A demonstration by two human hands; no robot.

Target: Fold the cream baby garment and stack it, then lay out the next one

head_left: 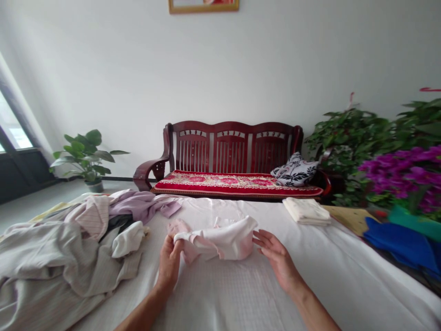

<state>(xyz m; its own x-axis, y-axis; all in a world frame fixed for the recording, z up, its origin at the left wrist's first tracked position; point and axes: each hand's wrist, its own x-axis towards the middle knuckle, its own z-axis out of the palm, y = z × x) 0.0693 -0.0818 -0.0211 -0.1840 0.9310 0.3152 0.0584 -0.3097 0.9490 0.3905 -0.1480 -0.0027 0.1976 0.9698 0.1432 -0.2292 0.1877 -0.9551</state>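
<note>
A small white and pale pink garment point(229, 239) is held just above the white-covered table point(220, 299); its exact kind is hard to tell because it is bunched. My left hand point(169, 255) grips its left end between thumb and fingers. At the other end, my right hand point(275, 257) has its fingers stretched out and apart, with the fingertips at or very near the cloth's right edge. Pink fabric of the garment hangs below and behind the left fingers.
Loose clothes point(69, 257) lie heaped on the left. A folded white stack point(306, 211) sits at the back right, near blue cloth point(399, 243) and purple flowers point(406, 174). Beyond the table stands a wooden bench point(227, 147) with a patterned cushion point(296, 171).
</note>
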